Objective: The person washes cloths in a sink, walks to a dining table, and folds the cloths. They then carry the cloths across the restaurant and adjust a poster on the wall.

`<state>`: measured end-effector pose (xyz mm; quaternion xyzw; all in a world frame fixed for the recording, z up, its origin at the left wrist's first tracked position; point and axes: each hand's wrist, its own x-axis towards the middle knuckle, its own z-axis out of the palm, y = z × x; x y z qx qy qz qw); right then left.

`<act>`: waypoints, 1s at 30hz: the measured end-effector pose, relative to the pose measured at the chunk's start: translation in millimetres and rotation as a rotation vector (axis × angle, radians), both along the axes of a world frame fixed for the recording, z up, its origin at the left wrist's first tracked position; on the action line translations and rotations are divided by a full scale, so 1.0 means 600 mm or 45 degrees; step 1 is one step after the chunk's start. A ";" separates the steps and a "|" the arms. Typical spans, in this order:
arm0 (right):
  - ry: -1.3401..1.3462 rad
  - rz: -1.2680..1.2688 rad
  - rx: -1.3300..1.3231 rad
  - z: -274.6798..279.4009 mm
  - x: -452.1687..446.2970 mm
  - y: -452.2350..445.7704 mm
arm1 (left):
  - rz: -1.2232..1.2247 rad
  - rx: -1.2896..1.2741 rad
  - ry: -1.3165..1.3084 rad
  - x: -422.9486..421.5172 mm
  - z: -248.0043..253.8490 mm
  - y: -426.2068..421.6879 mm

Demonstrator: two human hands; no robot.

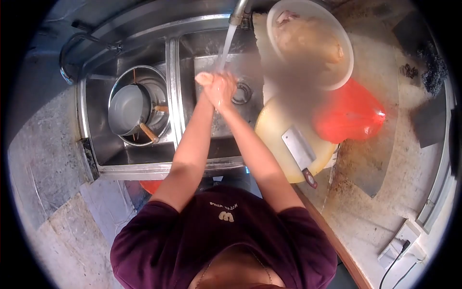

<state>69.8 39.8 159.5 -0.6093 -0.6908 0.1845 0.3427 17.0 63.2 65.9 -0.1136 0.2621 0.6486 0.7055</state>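
My hands are pressed together under a stream of water over the right sink basin. My right hand looks wet and is closed around my left hand. Most of the left hand's fingers are hidden or blurred, so their shape is unclear. The water runs from a metal faucet just above the hands. A round drain lies in the basin floor to the right of them.
In the left basin, wooden-handled pans sit in a larger metal bowl. To the right, a cleaver lies on a round yellowish cutting board. Beyond are a red plastic bag and a white tub with pale, meat-like food.
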 end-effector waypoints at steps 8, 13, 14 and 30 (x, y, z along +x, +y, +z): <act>0.283 0.081 -0.651 -0.096 0.021 0.121 | -0.327 -0.351 0.796 -0.040 0.033 0.001; 0.898 0.216 -1.181 -0.077 0.038 0.132 | -0.784 -0.104 1.628 -0.094 -0.022 -0.041; 0.874 0.251 -1.193 -0.078 0.040 0.132 | -0.752 -0.180 1.836 -0.100 -0.095 -0.041; 0.768 0.535 -0.929 0.085 0.181 0.057 | -1.582 1.118 2.599 -0.030 0.160 0.080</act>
